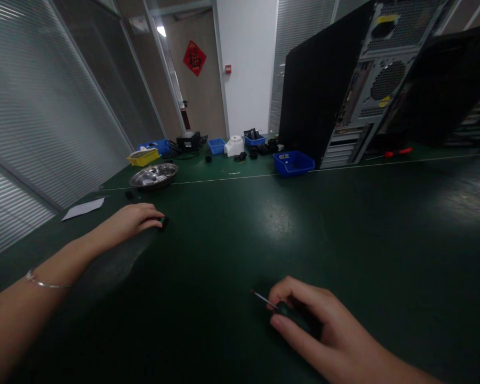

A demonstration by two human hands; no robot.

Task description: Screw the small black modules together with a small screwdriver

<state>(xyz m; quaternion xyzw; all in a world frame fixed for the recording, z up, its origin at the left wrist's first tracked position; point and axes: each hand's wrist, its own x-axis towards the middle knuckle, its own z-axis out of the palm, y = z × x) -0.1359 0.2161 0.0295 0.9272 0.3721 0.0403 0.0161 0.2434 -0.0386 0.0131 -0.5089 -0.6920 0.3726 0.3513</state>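
Note:
My left hand (138, 217) reaches out over the left part of the green table (216, 240), its thumb and fingers pinching a small dark piece (164, 223) at the table surface. Near the front, right of centre, my right hand (316, 325) is wrapped round a screwdriver (290, 314) with a dark green handle. The thin metal shaft points to the left and away from me, just above the table. Part of the handle is hidden by my fingers. Beyond my left hand stands a round metal dish (154, 176) with small things in it.
A blue bin (293, 163) stands beside a black computer case (324, 85) at the back right. Along the back are a yellow basket (144, 157), a blue basket (216, 146), a white device (234, 146) and a black box (189, 141). White paper (83, 208) lies far left; a red-handled tool (399, 152) lies right.

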